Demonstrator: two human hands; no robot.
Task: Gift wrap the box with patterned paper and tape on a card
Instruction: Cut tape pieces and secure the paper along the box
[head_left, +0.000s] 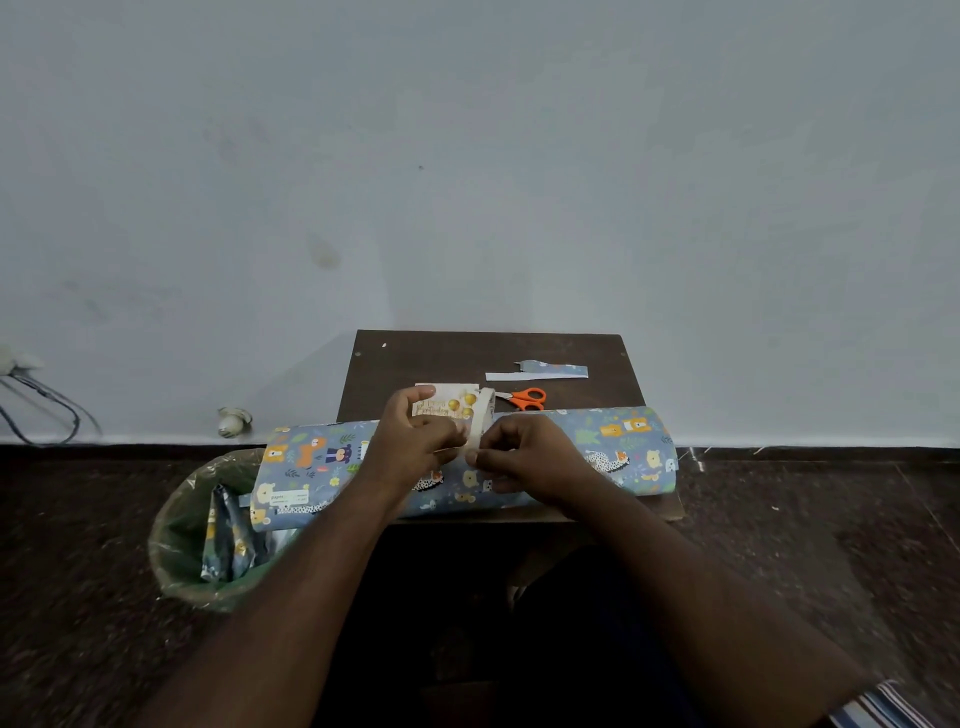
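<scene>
Both hands work a roll of pale tape (485, 415): the left hand (415, 447) has its grip around the roll, while the right hand (524, 460) pinches what looks like the tape's loose end, though blur makes that uncertain. Beneath them the patterned paper (613, 452), blue with cartoon animals, lies as a bulky roll across the desk (395, 364). The card (452, 402) waits behind, unattached, near orange scissors (524, 399). Judging by this, wrapping is barely secured; no box is visible.

Two bare forearms reach in from the lower frame, sleeveless as far as visible. The left hand (415, 447) and right hand (524, 460) wear no rings, watch or gloves.
</scene>
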